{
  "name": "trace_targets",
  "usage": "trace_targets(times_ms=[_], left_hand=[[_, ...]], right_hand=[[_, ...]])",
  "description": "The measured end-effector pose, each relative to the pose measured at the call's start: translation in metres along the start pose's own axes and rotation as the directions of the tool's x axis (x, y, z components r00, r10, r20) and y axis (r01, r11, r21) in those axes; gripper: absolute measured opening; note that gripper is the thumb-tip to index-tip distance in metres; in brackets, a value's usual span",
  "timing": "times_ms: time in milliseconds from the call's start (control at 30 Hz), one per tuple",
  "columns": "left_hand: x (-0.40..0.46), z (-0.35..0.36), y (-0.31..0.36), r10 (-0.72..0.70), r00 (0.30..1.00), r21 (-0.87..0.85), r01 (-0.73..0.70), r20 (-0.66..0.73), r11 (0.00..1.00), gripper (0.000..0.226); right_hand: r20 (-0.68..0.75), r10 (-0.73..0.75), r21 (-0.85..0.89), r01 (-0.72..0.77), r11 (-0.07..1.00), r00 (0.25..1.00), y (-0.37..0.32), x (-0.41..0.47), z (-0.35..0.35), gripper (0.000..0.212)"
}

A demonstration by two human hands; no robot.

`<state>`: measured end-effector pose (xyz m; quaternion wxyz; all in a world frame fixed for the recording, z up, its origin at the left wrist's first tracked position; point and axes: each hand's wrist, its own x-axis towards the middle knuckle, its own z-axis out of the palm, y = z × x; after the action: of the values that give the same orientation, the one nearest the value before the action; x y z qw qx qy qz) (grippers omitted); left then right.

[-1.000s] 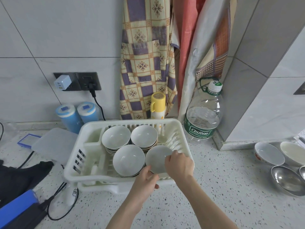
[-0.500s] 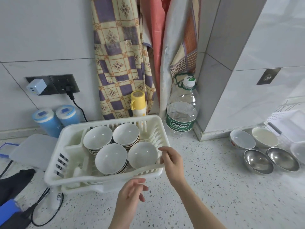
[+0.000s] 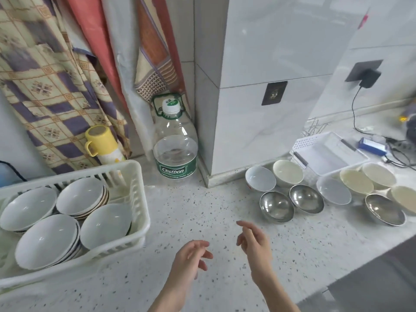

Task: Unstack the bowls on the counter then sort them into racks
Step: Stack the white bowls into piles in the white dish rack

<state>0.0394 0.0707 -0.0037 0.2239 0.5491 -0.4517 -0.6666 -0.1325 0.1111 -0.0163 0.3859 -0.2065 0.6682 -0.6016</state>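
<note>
Both hands empty. Left hand (image 3: 191, 255) and right hand (image 3: 254, 244) hover over bare worktop (image 3: 202, 210) at near centre, fingers loosely spread and slightly curled, touching nothing.

White rack (image 3: 137, 199) at left holds four groups of white bowls (image 3: 76, 197), three of them visibly stacks and the near-right one possibly a single bowl. It looks close to full.

Loose bowls sit far right on the worktop: white bowl (image 3: 260, 178), cream bowl (image 3: 288, 174), two steel bowls (image 3: 276, 206) side by side just in front, then a frosted translucent bowl (image 3: 334, 191), more cream ones and a third steel bowl (image 3: 384, 209) at the right edge. All read as single, unstacked. A second white tray (image 3: 326, 152) sits behind them, nothing in it that I can see.

My read: white set is racked, next pick is from the right cluster.

Risks:
- Bowls on the right are packed rim to rim. Reaching for a far one likely knocks a near steel bowl; round bottoms will rock or spin.
- Steel is slick and thin-rimmed, so a one-sided pinch could slip. Grip across the rim.
- Right-most bowls sit near the worktop edge; a nudge could send one off.
- Mixing materials in one rack defeats the sort.
- Water bottle (image 3: 175, 149) stands between the two zones, well back; a wide carry could clip it.
</note>
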Motion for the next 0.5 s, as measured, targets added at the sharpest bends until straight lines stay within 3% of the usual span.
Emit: trace_targets(times_ms=[167,300,500], left_hand=[[0.057,0.08,0.018,-0.037,0.999,0.003,0.037,0.035,0.999,0.014],[0.101,0.132,0.03,-0.091,0.996,-0.029,0.091,0.003,0.995,0.016],[0.151,0.171,0.05,-0.079,0.996,0.039,0.08,-0.038,0.996,0.015]], right_hand=[[-0.268,0.087,0.164,-0.043,0.985,0.959,-0.006,0.062,-0.095,0.024],[-0.473,0.315,0.33,-0.166,0.929,0.823,-0.007,0.106,-0.162,0.021],[-0.541,0.478,0.411,-0.278,0.868,0.693,-0.016,0.157,-0.215,0.033]])
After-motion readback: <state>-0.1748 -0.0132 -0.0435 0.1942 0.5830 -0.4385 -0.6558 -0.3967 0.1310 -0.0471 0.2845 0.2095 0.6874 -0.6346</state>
